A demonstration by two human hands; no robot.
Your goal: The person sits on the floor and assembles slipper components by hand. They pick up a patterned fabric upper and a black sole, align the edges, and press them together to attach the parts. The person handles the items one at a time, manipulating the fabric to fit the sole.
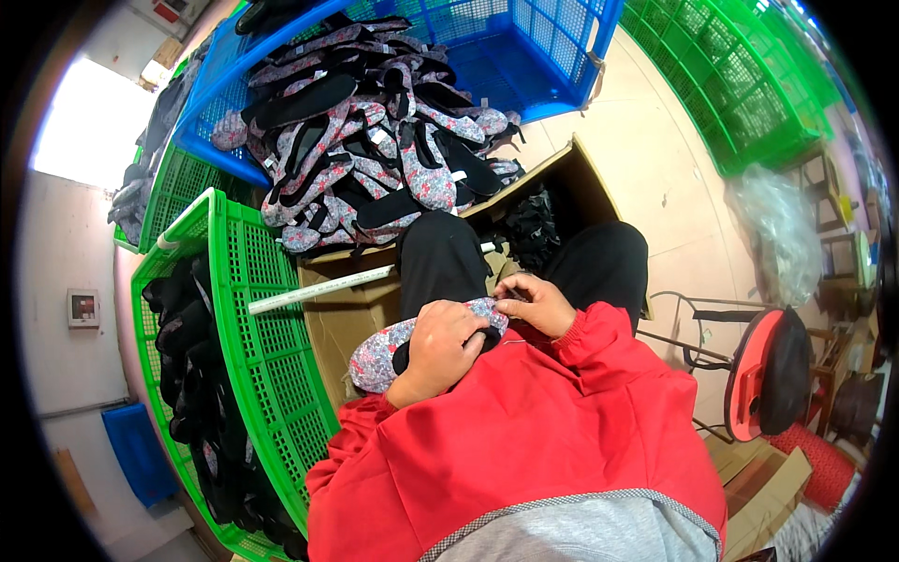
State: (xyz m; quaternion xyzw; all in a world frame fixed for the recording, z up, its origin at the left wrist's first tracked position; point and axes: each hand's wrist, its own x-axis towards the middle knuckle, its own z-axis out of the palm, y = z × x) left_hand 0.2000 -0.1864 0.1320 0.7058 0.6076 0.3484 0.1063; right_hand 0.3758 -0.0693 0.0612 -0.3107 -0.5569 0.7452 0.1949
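Observation:
A floral cloth slipper [375, 360] with a black lining lies across my lap, pointing to the left. My left hand [440, 345] is wrapped over its middle, fingers curled at the opening. At the slipper's right end, my right hand [538, 304] is closed in a pinch. Something small and dark shows at those fingertips, too little of it to name. Beyond my knees rises a big heap of similar floral slippers [431, 173], some with black soles turned up.
Behind the heap stands a blue plastic crate [552, 47]. At my left is a green crate [272, 309] of dark items, with a white pipe [323, 288] jutting near it. A cardboard box [599, 178] holds black scraps [532, 229]. A red-and-black stool [757, 375] lies tipped at right.

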